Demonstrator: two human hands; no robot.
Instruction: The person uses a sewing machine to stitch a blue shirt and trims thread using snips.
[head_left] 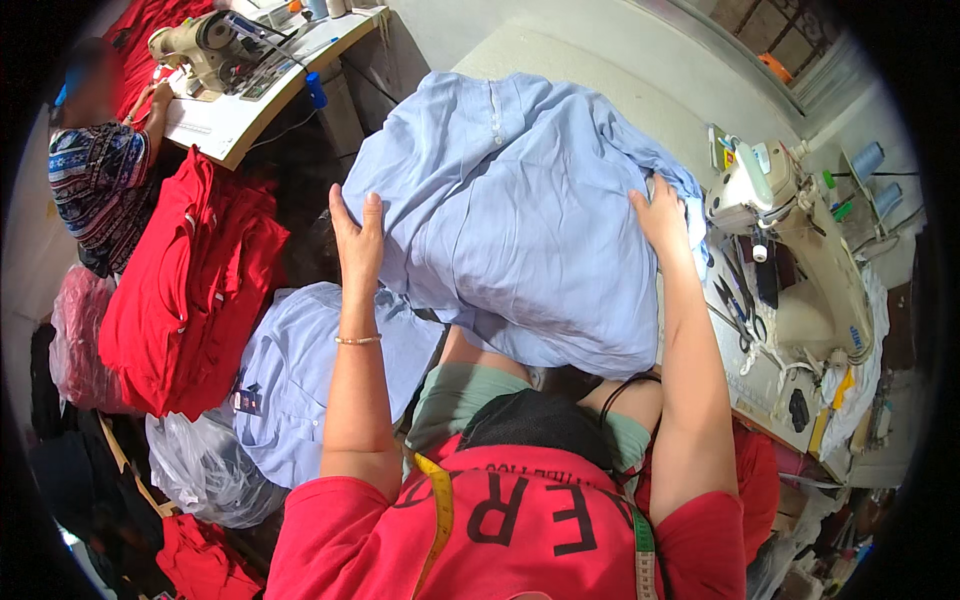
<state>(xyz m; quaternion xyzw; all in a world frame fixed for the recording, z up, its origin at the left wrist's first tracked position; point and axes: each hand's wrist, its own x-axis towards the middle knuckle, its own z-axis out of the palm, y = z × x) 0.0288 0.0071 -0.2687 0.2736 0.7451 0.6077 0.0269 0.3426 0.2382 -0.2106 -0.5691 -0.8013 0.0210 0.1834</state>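
The blue shirt (540,230) lies spread and rumpled over the counter (560,50), placket at the far end, its near edge reaching over the thighs (475,355). At its left side, the left hand (357,240) has thumb and fingers spread, gripping nothing that shows. The right hand (664,220) rests on the right side by a bunched sleeve; whether its fingers pinch cloth, I cannot tell.

With the left fingers loose, the overhanging cloth could slide into the lap under its own weight. A pull rightward could snag the sleeve on the sewing machine (825,265) just beside it, or drag it onto the scissors (747,318). Pressing down on the creases could set them.

Farther left are a second shirt (300,370), a red stack (170,300) and, beyond, a co-worker (105,170).
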